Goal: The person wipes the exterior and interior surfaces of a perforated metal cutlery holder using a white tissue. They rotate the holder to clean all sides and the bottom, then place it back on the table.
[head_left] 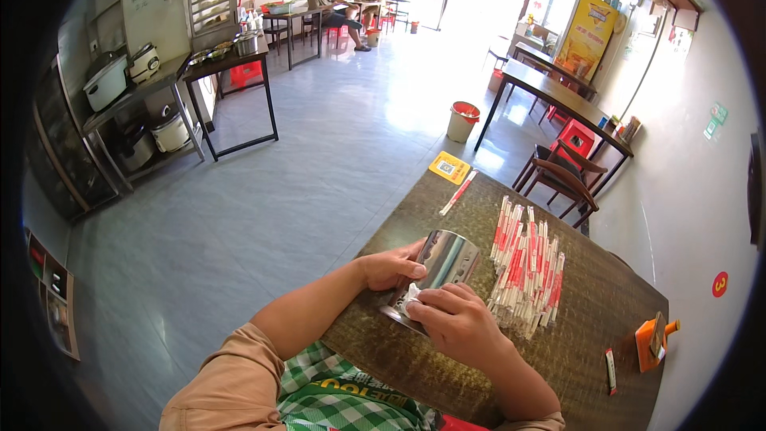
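Note:
My left hand is closed round the side of a shiny metal canister with holes in its wall, which is tilted over the near left part of a dark table. A crumpled white tissue is pinched in the fingers of my right hand and pressed against the canister's lower part. To the right of the canister lies a loose pile of paper-wrapped chopsticks in white and red. One more wrapped pair lies apart near the far left edge, next to a yellow card.
An orange box and a small packet are at the table's right. Beyond stand a chair, a bin and another table. Cookers are on a left-hand shelf. Two people sit far back.

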Tool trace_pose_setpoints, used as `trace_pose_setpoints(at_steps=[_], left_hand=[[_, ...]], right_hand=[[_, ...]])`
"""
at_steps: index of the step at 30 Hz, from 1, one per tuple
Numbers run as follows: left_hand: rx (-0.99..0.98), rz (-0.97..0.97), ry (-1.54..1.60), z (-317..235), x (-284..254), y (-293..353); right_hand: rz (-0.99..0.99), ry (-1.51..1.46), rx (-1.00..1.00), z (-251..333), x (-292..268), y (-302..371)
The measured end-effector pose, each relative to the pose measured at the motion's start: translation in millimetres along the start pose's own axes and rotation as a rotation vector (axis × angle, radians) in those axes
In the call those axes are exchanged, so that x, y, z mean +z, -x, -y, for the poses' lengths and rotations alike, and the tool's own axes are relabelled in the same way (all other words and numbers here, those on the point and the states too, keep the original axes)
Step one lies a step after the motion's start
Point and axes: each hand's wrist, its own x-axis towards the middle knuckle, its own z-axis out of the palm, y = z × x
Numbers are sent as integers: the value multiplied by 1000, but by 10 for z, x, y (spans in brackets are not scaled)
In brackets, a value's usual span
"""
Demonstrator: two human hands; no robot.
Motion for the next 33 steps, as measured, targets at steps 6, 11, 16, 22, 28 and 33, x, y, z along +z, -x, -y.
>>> trace_pose_setpoints(at_steps=[6,11,16,22,28,33], left_hand=[[-104,29,-24,-21,42,27],[-134,6,22,-2,33,10],[-127,23,55,5,28,7],[-100,11,30,28,-17,2],[-105,-20,43,33,-52,41],[-125,-55,-14,33,-47,41]], right_hand=[[-155,172,139,-328,-134,-26],[-144,95,104,-392,-143,47],[96,-104,-20,-22,-140,-17],[-258,66,205,-529,-134,52],[-26,-64,-46,-125,-86,-44],[-169,65,93,-541,-104,89]])
